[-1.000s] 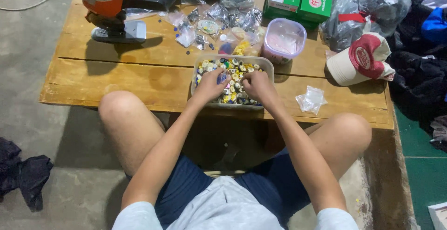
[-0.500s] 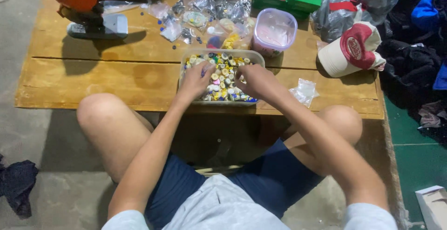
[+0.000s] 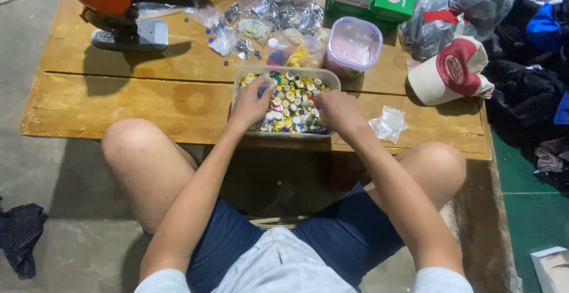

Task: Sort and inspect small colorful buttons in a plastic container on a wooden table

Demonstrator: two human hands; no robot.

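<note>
A: Hands?
B: Left hand and right hand both curled, fingertips down among the small buttons; grip unclear.
A: Tub?
B: Clear, at table front edge, between knees.

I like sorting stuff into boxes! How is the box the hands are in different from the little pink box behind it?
The clear tub under the left hand and right hand is wide, rectangular and open on top; the pink box is smaller and squarer, and seems to have its lid on. The tub is packed with colourful little round pieces; what the pink box holds is hard to see. Both are see-through plastic and stand on the wooden table.
</note>
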